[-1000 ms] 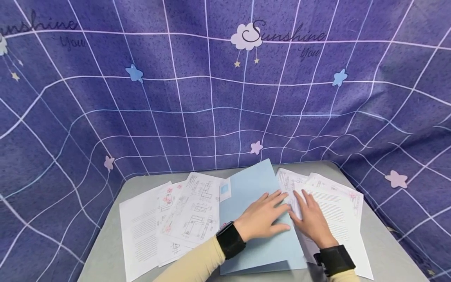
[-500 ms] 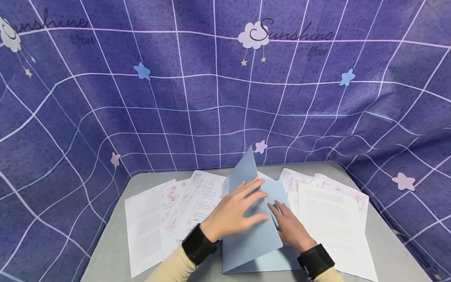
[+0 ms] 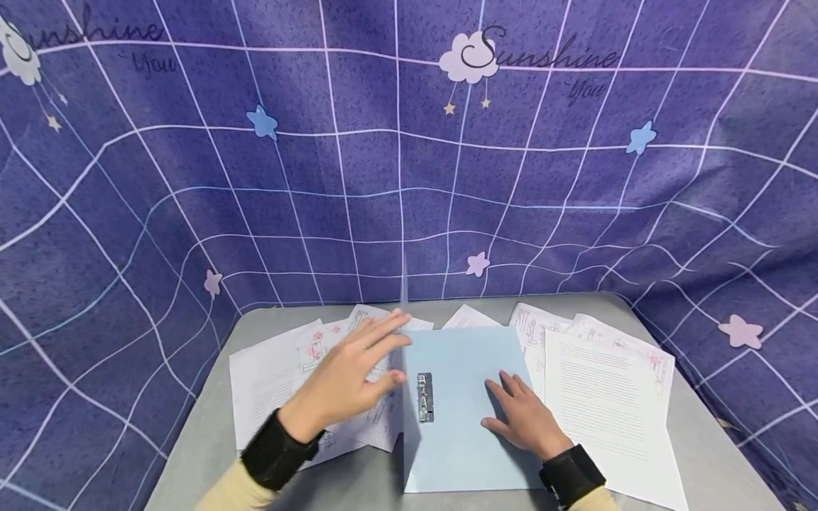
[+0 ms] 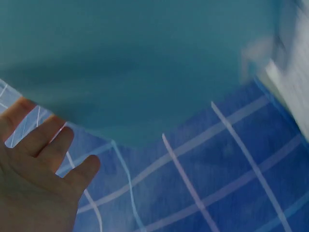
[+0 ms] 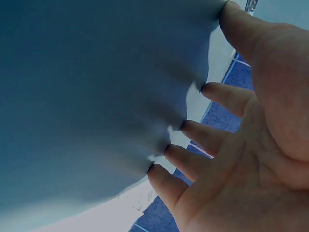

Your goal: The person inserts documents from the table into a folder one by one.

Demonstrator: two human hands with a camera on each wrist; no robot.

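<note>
A light blue folder (image 3: 469, 454) lies spread in the middle of the table in the head view. Its front cover (image 4: 145, 82) stands upright, seen almost edge-on from the head. A metal lever clip (image 3: 425, 397) sits on the inside near the spine. My left hand (image 3: 341, 380) is at the raised cover with its fingers extended; in the left wrist view the fingertips pass behind the cover's edge. My right hand (image 3: 524, 419) rests on the inside of the back cover, fingers spread, and the fingertips (image 5: 207, 89) press on the blue surface in the right wrist view.
Overlapping printed sheets (image 3: 262, 390) and technical drawings lie left of the folder. More papers (image 3: 594, 397) are spread on the right, and one sheet (image 3: 469, 316) peeks out behind it. A purple patterned curtain (image 3: 409, 156) hangs around the grey table (image 3: 192, 461).
The folder's cover has swung from nearly closed to upright, baring the clip. My left hand has moved left with it. My right hand has shifted left from the papers onto the folder's inside.
</note>
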